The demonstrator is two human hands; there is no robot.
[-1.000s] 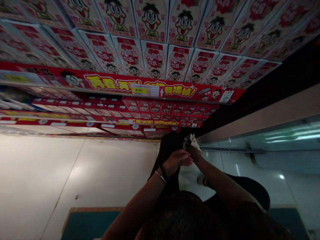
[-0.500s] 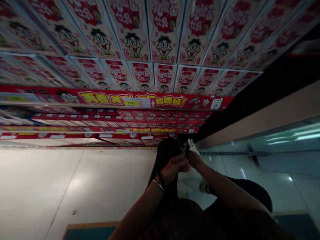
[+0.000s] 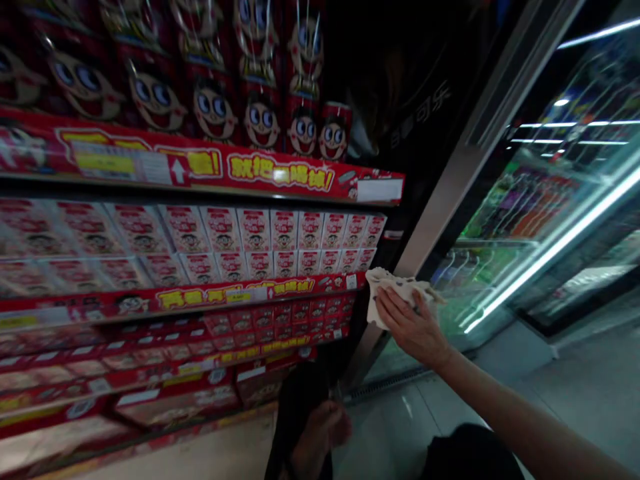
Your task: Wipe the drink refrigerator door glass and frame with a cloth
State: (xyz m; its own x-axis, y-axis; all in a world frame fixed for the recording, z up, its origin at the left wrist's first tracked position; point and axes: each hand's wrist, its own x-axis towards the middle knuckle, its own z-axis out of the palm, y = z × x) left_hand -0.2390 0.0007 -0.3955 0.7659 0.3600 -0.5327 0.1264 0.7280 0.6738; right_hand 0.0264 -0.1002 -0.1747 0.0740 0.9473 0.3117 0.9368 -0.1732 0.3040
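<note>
My right hand is stretched forward to the right, with its fingers spread over a pale, dark-spotted cloth. The cloth is bunched under the palm and fingers, in front of the light frame of the glass-fronted cabinet. I cannot tell how firmly it touches the frame. Low in the middle, my left hand is near my dark-clothed leg. It is in shadow and smeared by motion, so its fingers cannot be made out.
Shelves at the left carry red cans, white drink cartons and red cartons, with a red label strip along each edge. A dark panel stands between shelves and cabinet. Pale tiled floor lies below.
My view has risen and turned right. My right hand has moved from beside my left hand, low down, out to the cabinet frame, and the cloth now shows under it.
</note>
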